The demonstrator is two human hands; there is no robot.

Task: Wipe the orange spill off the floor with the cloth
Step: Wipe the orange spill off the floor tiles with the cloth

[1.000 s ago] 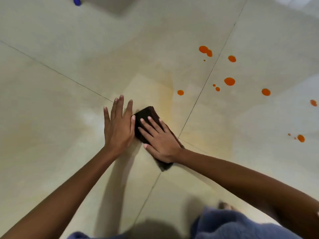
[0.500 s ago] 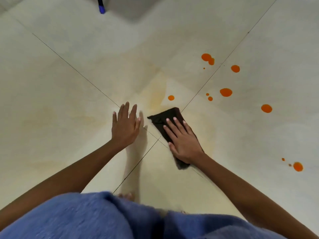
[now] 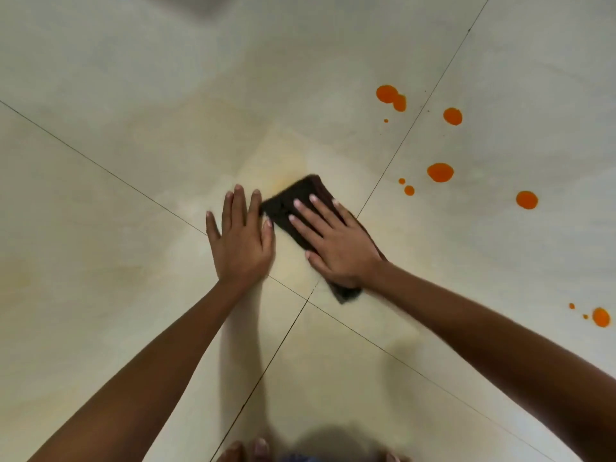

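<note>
Two hands lie flat on the tiled floor (image 3: 133, 295). The right hand (image 3: 336, 245) presses down on a dark brown cloth (image 3: 293, 198), its fingers (image 3: 308, 216) straight and spread across the top of the fabric rather than curled round it. The cloth sits on the floor just up from where the tile joints cross, with one corner poking out under the wrist. The left hand (image 3: 241, 241) rests palm-down on bare tile just beside the cloth, fingers (image 3: 238, 205) stretched out and holding nothing; its thumb is at the cloth's edge, and whether it touches is unclear. A faint yellowish smear (image 3: 283, 168) surrounds the cloth. Several orange drops (image 3: 440, 172) are scattered to the right, well apart from the cloth. Bare toes (image 3: 260, 448) show at the bottom edge.
</note>
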